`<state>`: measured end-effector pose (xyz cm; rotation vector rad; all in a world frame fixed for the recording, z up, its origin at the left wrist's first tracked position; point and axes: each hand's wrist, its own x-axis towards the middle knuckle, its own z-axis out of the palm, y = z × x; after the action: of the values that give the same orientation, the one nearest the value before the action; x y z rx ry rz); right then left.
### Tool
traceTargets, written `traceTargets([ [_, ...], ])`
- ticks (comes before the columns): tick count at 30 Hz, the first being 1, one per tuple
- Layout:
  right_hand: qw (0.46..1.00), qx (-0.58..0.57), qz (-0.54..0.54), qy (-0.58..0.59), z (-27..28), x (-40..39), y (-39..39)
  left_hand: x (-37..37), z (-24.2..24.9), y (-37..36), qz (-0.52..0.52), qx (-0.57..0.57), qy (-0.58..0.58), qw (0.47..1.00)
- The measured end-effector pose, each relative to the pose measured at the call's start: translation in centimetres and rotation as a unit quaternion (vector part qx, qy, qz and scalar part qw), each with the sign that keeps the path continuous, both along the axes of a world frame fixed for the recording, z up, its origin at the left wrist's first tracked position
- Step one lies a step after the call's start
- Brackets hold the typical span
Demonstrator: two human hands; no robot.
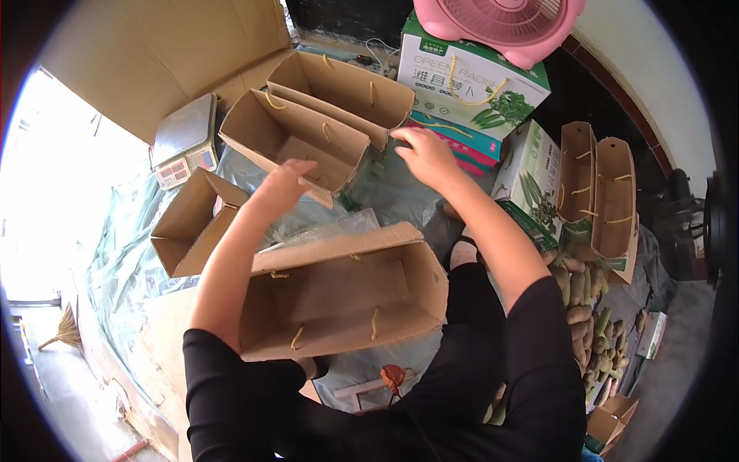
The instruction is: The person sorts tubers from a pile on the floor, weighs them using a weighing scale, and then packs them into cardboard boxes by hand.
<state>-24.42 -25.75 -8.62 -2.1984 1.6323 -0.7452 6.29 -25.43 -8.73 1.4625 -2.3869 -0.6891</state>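
My left hand [282,189] reaches over the near wall of an open cardboard carton [269,127] with yellow rope handles. Its fingers are stretched out and overlap the carton's near side. My right hand [426,156] is at the right end of the two cartons, fingers apart, with its fingertips right at the corner of the farther carton [339,81]. Both cartons stand side by side, open at the top. Closer to me, beneath my left forearm, another open carton [346,300] with yellow rope handles lies across my lap area.
A digital scale [185,131] and a smaller open box [192,223] are at left. A pink fan [504,23] sits on a printed green radish box [469,81]. At right are more cartons [614,200] and a pile of green radishes [593,331].
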Motion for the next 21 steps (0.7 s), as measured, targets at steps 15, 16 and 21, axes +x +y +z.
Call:
traceTargets([
  [15,0.942,0.160,-0.253,-0.151,-13.3,-19.5,34.2,-14.2,26.8,26.9,-0.351,-0.003,0.591,0.726],
  [16,0.941,0.180,-0.251,-0.135,-14.9,-19.8,36.6,-14.9,27.2,28.2,-0.355,0.002,0.610,0.708],
  [21,0.940,0.189,-0.265,-0.106,-13.2,-16.0,44.3,-17.1,28.4,32.9,-0.361,0.013,0.660,0.659],
])
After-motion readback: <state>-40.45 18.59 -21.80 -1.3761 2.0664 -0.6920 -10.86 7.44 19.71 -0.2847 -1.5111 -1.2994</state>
